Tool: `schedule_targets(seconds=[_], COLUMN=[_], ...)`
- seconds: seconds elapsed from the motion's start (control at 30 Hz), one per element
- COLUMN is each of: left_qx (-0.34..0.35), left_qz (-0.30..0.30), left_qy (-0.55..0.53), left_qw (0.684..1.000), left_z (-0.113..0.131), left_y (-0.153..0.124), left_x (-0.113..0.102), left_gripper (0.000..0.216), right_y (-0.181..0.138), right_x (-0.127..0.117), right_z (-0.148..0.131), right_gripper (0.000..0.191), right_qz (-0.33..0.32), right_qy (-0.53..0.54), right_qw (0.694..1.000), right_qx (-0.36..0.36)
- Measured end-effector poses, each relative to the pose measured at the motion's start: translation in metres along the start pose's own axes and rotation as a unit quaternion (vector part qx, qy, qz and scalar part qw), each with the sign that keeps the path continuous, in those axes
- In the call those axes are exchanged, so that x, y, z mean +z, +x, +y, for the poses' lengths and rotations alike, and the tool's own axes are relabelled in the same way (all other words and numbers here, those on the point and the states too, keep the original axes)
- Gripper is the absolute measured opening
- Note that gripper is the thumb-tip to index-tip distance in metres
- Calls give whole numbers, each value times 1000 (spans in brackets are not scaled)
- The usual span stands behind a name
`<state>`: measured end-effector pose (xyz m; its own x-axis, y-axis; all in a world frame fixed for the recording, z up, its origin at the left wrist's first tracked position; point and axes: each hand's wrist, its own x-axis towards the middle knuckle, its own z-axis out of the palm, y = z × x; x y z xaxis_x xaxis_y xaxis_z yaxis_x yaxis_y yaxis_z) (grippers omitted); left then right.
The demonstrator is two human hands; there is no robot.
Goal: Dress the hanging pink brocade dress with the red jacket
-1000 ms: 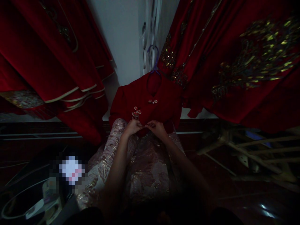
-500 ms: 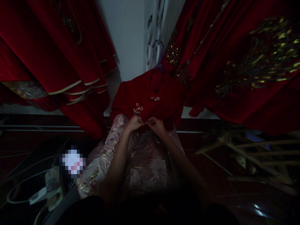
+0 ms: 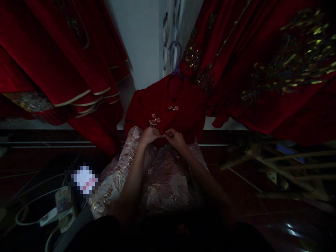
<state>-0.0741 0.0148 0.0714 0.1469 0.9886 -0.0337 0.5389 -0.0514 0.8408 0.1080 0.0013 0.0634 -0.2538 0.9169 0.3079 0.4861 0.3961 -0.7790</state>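
Note:
In front of me a red top [image 3: 147, 92] hangs on a purple hanger [image 3: 176, 57], its lower part spread over shiny pink-gold brocade [image 3: 164, 178]. A beaded clasp [image 3: 173, 108] sits below the neckline. A fan-shaped beaded ornament [image 3: 154, 120] with small tassels lies on the left of the chest. My left hand [image 3: 151, 135] is closed just below that ornament, thumb and finger pinched. Facing it, my right hand [image 3: 175, 138] is pinched as well. Between the fingertips shows a small pale beaded piece [image 3: 164, 135] at the top's front; its exact form is too dark to tell.
Red garments with pale piping [image 3: 89, 87] hang at left; another with gold sequins [image 3: 296, 59] hangs at right. White scrollwork metal [image 3: 170, 31] stands behind. A lit, blurred screen [image 3: 85, 179] and a power strip with cables [image 3: 64, 210] lie lower left. A wooden frame [image 3: 278, 171] stands right.
The view has shifted slightly. Both hands stay pinched together at the same spot on the red top, with hardly any movement of the fingers.

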Motion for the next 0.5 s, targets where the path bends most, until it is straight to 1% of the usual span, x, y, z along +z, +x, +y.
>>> schedule_targets(seconds=[0.17,0.3,0.4,0.5], left_qx=[9,2,-2,9], left_qz=[-29,-23,-15,-18], left_qy=[-25,-27,-6,5], left_qw=[999,999,1000,1000], left_z=[0,5,9,10], left_y=[-1,-1,-2,-3], left_x=[0,3,3,1], left_gripper=[26,31,33,32], right_y=[1,3,3,2], right_x=[-3,-5,-5,-3], right_z=[0,0,-1,0], right_gripper=[12,11,11,12], right_qz=[12,14,16,23], right_qy=[3,13,20,32], right_qw=[1000,1000,1000,999], right_qx=[-3,0,5,1])
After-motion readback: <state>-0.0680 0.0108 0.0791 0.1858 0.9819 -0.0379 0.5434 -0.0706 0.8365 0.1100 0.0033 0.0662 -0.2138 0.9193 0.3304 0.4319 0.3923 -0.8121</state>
